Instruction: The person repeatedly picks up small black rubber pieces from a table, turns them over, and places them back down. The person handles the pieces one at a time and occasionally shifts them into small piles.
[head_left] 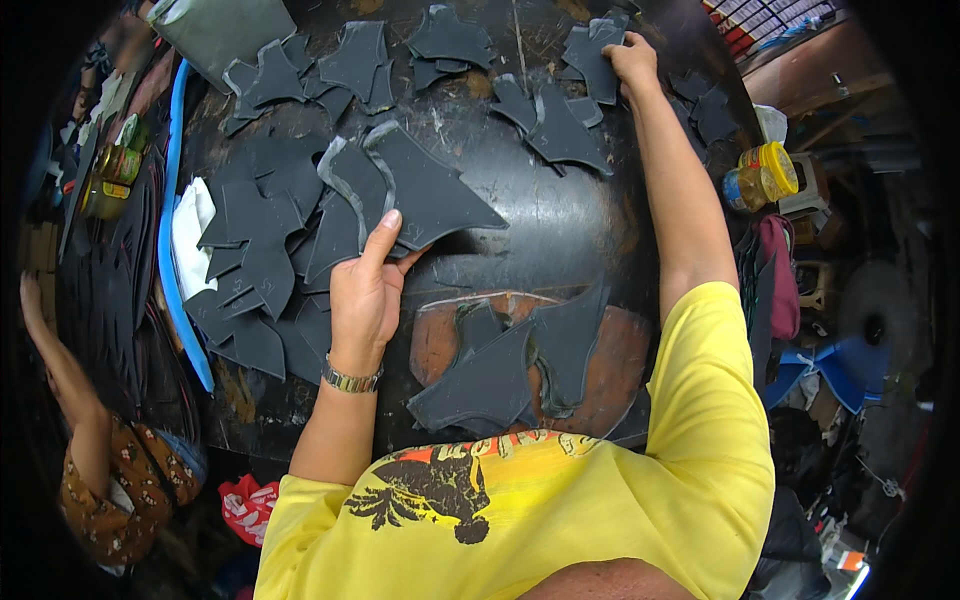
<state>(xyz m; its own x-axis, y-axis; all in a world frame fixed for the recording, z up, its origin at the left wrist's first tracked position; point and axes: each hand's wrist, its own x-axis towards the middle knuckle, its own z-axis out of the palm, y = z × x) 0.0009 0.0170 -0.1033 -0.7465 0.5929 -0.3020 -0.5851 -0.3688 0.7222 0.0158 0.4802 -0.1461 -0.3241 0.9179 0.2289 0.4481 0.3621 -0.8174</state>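
My left hand (362, 305) is closed on two dark grey flat cut pieces (437, 195), thumb on top. They look like leather or sheet material with lighter grey strips along their curved edges. At the far right of the table, my right hand (635, 62) has its fingertips closed at the edge of another dark cut piece (592, 68); its fingers are partly hidden. More matching pieces lie in small overlapping groups along the far side, one dark group (560, 125) being nearest to my right hand. Left of my left hand spreads a larger heap of dark pieces (255, 235).
Several cut pieces (480, 375) lie on a brown patch near my body. The dark table (500, 245) has a blue strip (172, 200) along its left side, beside a white cloth (193, 230). A yellow-lidded jar (762, 177) stands at the right. Another person's arm (75, 385) shows at left.
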